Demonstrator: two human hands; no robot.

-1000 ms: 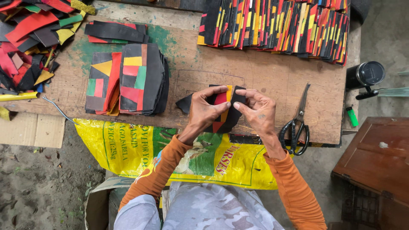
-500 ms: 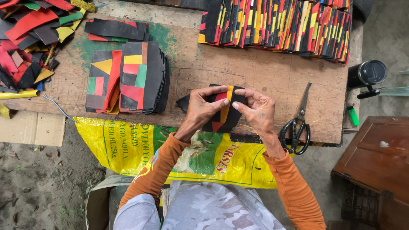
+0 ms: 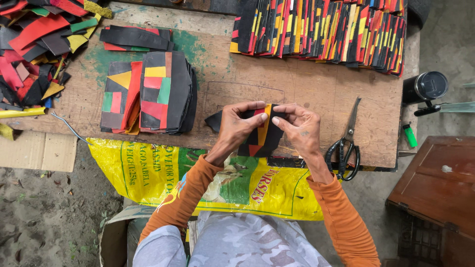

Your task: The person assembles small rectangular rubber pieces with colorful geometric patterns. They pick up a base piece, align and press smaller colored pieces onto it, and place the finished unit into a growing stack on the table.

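Both my hands hold one patchwork piece (image 3: 262, 139) of black, red and yellow material above the front edge of the wooden table (image 3: 307, 89). My left hand (image 3: 237, 127) pinches its upper left part with thumb and fingers. My right hand (image 3: 298, 126) grips its upper right edge, fingertips meeting the left hand's at a yellow strip. A black flap sticks out to the left of my left hand. My sleeves are orange.
Two stacks of sewn patchwork pieces (image 3: 148, 94) lie at the left. A long row of finished pieces (image 3: 321, 29) lines the table's back. Loose coloured scraps (image 3: 34, 44) fill the far left. Black scissors (image 3: 346, 143) lie at the right. A yellow sack (image 3: 148, 170) hangs below the table.
My hands have shifted their fingers on the patchwork piece, bringing the fingertips together at its top. The piece stays in the same spot.
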